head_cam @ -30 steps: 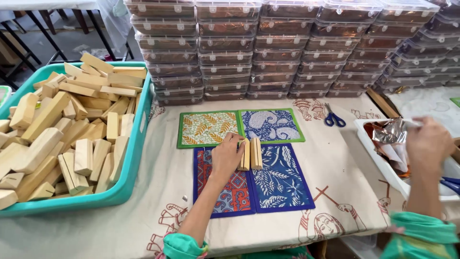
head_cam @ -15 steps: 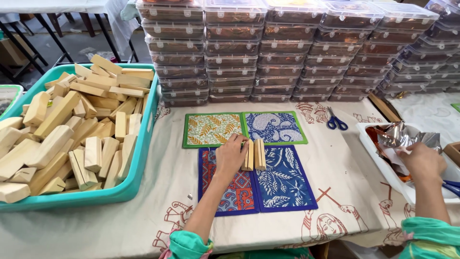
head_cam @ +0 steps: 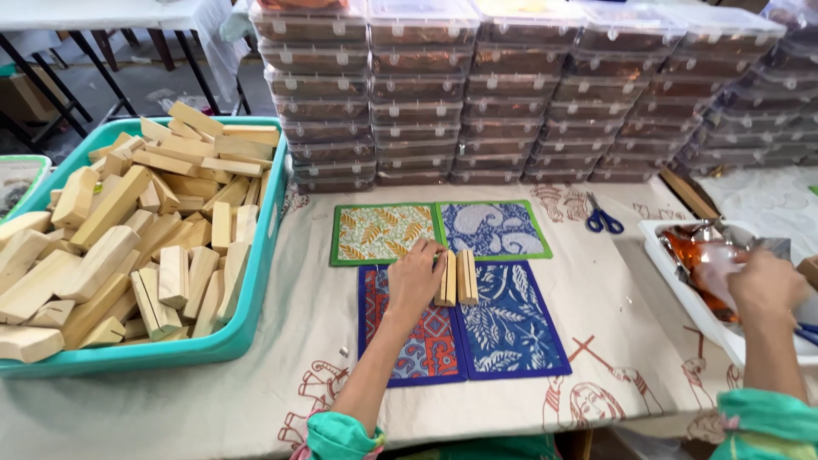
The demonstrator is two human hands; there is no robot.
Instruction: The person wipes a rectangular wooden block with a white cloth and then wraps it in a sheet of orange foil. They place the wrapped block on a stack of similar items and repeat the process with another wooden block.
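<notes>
My left hand (head_cam: 416, 277) rests on a patterned blue and red cloth mat (head_cam: 464, 328), fingers touching a pair of small wooden blocks (head_cam: 457, 278) that lie side by side on it. Just beyond lie a green leaf-print mat (head_cam: 381, 232) and a blue mat with a green border (head_cam: 494, 228). My right hand (head_cam: 764, 285) reaches into a white tray (head_cam: 686, 298) at the right, over crumpled clear wrapping with orange contents (head_cam: 694, 255). What it grips is hidden.
A teal bin (head_cam: 243, 328) heaped with wooden blocks (head_cam: 128, 238) fills the left. Stacks of clear lidded boxes (head_cam: 511, 94) line the back. Blue-handled scissors (head_cam: 603, 220) lie on the printed tablecloth (head_cam: 315, 341).
My left hand has stayed on the wooden blocks. My right hand has dropped lower into the white tray, away from the crinkled wrapping it was lifting.
</notes>
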